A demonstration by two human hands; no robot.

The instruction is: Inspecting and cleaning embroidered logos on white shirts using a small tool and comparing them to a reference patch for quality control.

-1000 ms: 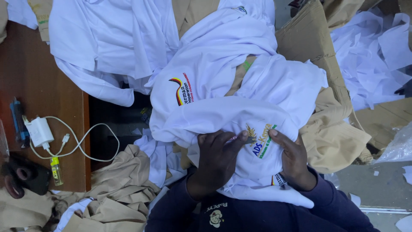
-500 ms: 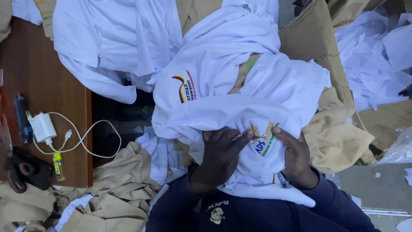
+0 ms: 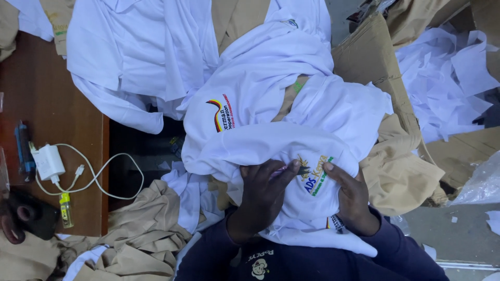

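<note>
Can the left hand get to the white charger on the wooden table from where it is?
Probably yes. The left hand lies on the white garment; the white charger sits uncovered on the wooden table to its left. Only heaped tan fabric and a dark gap lie between.
</note>
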